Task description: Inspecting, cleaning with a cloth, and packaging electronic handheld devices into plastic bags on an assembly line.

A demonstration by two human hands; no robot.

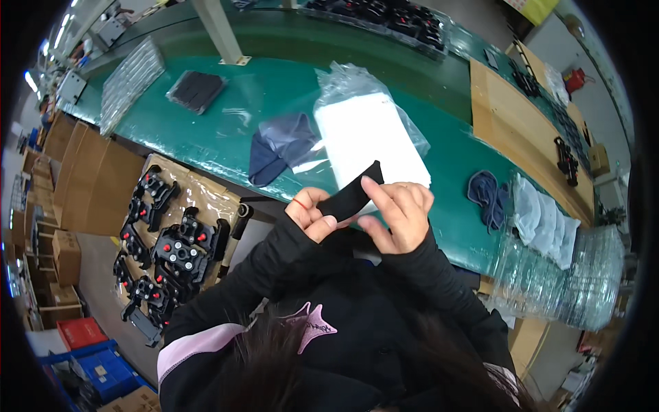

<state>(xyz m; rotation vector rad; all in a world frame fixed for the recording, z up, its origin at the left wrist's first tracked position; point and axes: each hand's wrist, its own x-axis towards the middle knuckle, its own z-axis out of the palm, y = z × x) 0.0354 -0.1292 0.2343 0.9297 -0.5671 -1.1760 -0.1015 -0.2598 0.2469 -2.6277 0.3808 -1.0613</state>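
Note:
A short, slightly curved black strip [347, 199] is held up in front of my body. My left hand [309, 214] is closed on its lower left end, the thumb on the near face. At the other end, the index fingertip of my right hand [401, 214] presses on the strip, while the right thumb stands apart below it. Whether other right fingers support the back is hidden. Just beyond my hands lies a stack of white sheets [371, 130] partly inside a clear plastic bag [347, 77].
A dark blue cloth [271, 154] lies left of the sheets on the green table [443, 154], with a bagged black stack [195, 90] farther left. At right are another blue cloth [487, 199] and clear trays [570, 275]. Black mechanical parts [182, 250] fill a cardboard-lined surface at left.

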